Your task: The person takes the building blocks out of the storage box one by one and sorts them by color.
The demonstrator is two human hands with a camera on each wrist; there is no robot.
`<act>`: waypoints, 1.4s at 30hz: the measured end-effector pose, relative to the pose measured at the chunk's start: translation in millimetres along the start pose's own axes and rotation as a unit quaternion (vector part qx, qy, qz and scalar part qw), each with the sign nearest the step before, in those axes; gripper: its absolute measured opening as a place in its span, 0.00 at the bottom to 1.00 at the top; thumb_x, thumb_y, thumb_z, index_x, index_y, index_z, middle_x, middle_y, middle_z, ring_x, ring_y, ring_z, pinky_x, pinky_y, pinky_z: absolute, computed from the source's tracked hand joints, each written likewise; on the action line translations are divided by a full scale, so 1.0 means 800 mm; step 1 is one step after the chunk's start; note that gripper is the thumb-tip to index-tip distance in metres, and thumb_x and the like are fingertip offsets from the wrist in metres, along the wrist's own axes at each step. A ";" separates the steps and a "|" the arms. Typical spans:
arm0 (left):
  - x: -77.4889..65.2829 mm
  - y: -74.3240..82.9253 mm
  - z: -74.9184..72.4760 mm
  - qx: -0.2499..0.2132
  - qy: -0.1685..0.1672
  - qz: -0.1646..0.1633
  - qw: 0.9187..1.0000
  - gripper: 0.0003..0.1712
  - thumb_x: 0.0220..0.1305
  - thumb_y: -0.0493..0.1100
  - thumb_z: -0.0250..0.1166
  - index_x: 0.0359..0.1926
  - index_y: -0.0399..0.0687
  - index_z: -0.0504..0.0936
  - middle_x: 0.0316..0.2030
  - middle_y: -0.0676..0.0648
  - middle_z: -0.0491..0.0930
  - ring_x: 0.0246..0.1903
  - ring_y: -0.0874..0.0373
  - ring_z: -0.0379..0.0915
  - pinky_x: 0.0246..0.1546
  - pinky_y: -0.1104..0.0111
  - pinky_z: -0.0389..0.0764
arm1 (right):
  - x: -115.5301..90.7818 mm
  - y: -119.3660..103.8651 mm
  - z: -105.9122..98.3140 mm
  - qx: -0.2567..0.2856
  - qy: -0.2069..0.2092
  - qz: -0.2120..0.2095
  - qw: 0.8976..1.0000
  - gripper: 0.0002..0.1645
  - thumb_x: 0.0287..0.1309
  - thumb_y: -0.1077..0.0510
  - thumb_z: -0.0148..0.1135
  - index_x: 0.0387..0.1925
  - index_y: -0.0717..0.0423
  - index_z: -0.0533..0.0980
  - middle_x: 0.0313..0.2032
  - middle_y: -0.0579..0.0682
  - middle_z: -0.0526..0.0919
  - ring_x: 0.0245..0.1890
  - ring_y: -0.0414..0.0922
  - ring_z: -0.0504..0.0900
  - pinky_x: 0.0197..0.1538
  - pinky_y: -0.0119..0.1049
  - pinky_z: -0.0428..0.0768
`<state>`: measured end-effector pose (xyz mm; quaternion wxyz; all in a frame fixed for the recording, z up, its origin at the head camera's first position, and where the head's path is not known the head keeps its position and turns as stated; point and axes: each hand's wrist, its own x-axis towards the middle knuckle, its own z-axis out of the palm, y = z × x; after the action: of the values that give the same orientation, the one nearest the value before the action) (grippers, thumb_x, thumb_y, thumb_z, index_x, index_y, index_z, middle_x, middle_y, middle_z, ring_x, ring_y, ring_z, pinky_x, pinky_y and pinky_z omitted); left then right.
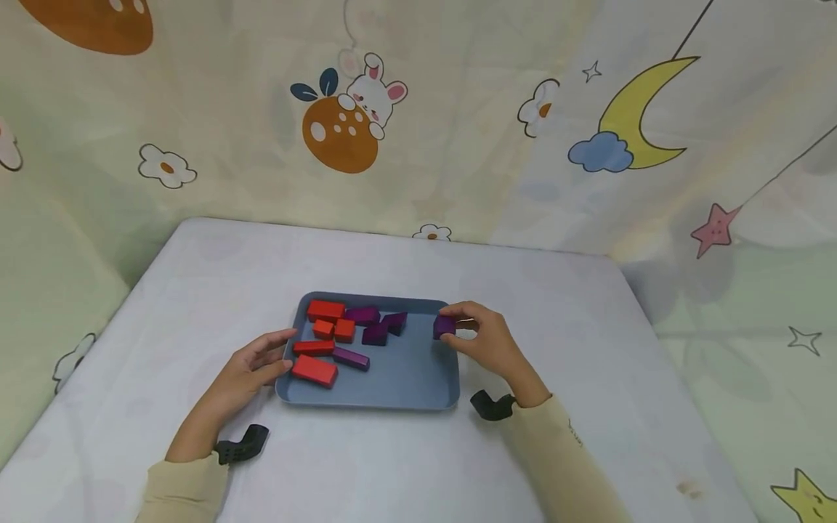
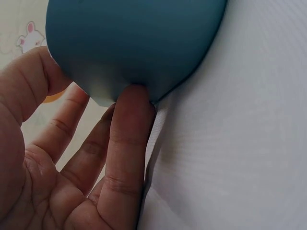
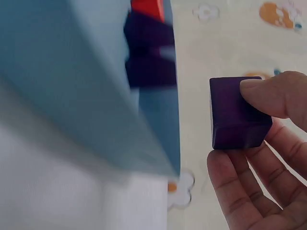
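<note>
My right hand point(image 1: 490, 345) pinches a purple block point(image 1: 444, 327) between thumb and fingers, over the right end of a blue-grey tray point(image 1: 405, 379). The right wrist view has that block point(image 3: 235, 108) raised beside the tray's wall, the thumb on one face. At the tray's left side, my left hand point(image 1: 247, 369) holds the rim; a fingertip presses the outer wall point(image 2: 139, 52) in the left wrist view. Several red blocks, such as a long one point(image 1: 315, 370), lie along the tray's left part. Several purple blocks, among them a thin bar point(image 1: 351, 358), lie beside them.
The tray stands on a table with a white cloth point(image 1: 366, 465). Behind it hangs a curtain point(image 1: 458, 160) printed with cartoon figures. Each wrist bears a black device, one on the left point(image 1: 243, 444) and one on the right point(image 1: 492, 406).
</note>
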<state>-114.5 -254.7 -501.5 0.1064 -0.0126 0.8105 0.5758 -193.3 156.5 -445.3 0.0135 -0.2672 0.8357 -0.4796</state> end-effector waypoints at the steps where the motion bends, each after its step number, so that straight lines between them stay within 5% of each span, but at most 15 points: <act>1: 0.001 0.001 -0.001 -0.002 0.002 -0.002 1.000 0.35 0.78 0.44 0.67 0.80 0.44 0.68 0.78 0.30 0.65 0.74 0.29 0.66 0.53 0.65 0.83 | 0.002 0.005 -0.007 0.003 0.003 0.004 1.000 0.23 0.59 0.75 0.75 0.57 0.71 0.82 0.54 0.66 0.86 0.50 0.61 0.89 0.57 0.49 0.86; 11: 0.003 0.002 -0.005 -0.011 0.004 0.001 1.000 0.36 0.77 0.43 0.68 0.81 0.43 0.68 0.78 0.29 0.65 0.73 0.30 0.68 0.50 0.70 0.83 | 0.018 0.054 -0.058 -0.024 0.002 0.090 0.996 0.22 0.64 0.73 0.72 0.60 0.72 0.81 0.57 0.69 0.85 0.56 0.66 0.86 0.59 0.47 0.85; 23: -0.001 -0.002 -0.002 -0.011 0.007 -0.006 1.000 0.37 0.77 0.41 0.68 0.81 0.42 0.67 0.78 0.29 0.64 0.72 0.30 0.68 0.53 0.67 0.85 | 0.017 0.089 -0.059 -0.054 -0.013 0.159 0.986 0.23 0.64 0.71 0.73 0.60 0.68 0.82 0.58 0.68 0.85 0.60 0.67 0.85 0.62 0.54 0.83; 31: -0.006 -0.003 0.001 -0.029 0.006 -0.012 0.999 0.37 0.76 0.41 0.69 0.81 0.42 0.68 0.79 0.30 0.63 0.73 0.30 0.67 0.54 0.64 0.85 | 0.012 0.056 -0.057 -0.081 0.013 0.135 0.987 0.26 0.64 0.72 0.72 0.63 0.68 0.80 0.65 0.68 0.81 0.63 0.69 0.82 0.65 0.57 0.80; 42: -0.001 -0.010 0.001 -0.023 0.004 0.000 1.000 0.37 0.77 0.42 0.69 0.81 0.41 0.67 0.80 0.29 0.61 0.73 0.29 0.66 0.54 0.60 0.86 | 0.041 0.001 -0.012 -0.007 0.008 0.072 0.997 0.22 0.67 0.69 0.72 0.60 0.71 0.81 0.59 0.69 0.85 0.58 0.64 0.86 0.63 0.55 0.83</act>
<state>-112.1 -256.6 -509.1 0.1027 -0.0179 0.7977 0.5939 -224.5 149.5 -433.2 0.0392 -0.2026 0.8562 -0.4736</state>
